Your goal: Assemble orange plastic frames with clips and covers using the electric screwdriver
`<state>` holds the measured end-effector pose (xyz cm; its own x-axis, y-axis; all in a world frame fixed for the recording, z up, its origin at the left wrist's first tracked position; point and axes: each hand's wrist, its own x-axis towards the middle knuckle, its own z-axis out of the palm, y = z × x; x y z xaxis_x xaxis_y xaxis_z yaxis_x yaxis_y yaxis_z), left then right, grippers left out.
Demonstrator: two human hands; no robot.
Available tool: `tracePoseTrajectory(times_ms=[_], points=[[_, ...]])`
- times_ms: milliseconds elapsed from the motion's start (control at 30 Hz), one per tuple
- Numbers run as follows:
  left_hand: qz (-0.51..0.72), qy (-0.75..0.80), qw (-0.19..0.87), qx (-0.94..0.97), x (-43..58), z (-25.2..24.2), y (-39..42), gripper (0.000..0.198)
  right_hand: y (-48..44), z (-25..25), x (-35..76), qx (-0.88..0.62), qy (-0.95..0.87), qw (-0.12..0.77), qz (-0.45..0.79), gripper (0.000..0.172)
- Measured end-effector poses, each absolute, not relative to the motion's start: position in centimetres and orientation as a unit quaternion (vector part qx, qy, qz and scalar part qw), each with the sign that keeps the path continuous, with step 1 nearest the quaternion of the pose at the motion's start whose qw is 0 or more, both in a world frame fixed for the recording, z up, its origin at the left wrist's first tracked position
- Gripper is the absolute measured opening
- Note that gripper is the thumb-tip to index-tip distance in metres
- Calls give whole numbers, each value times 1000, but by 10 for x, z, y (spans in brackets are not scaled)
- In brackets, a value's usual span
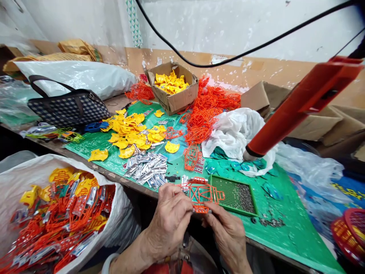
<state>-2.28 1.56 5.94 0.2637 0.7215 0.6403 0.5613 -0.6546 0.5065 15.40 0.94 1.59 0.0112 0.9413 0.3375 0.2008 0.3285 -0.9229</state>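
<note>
An orange lattice plastic frame (pixel 203 192) is held between my two hands at the table's near edge. My left hand (pixel 171 217) pinches its left end with closed fingers. At its lower right, my right hand (pixel 225 232) grips the same frame between thumb and fingers. A small greyish part shows by the right fingertips; its kind is unclear. Just right of the frame lies a green tray (pixel 225 190) with many small metal screws (pixel 245 196). Silver plates (pixel 146 167) lie in a heap left of my hands. Another orange frame (pixel 191 156) lies flat beyond them.
Yellow plastic parts (pixel 131 131) are heaped at mid-table, with more in a cardboard box (pixel 182 101). Orange frames (pixel 208 106) pile behind. A red electric screwdriver (pixel 302 110) hangs at right on a cable. A white sack (pixel 116 201) of assembled pieces stands at left.
</note>
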Motion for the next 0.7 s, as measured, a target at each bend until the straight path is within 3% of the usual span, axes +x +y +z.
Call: tracePoseTrajectory(times_ms=[267, 700], points=[[441, 412, 106, 790, -26, 56, 16, 42, 9, 16, 155, -457, -582, 550, 388, 20], [411, 372, 109, 825, -30, 51, 24, 15, 9, 12, 153, -465, -524, 573, 426, 11]])
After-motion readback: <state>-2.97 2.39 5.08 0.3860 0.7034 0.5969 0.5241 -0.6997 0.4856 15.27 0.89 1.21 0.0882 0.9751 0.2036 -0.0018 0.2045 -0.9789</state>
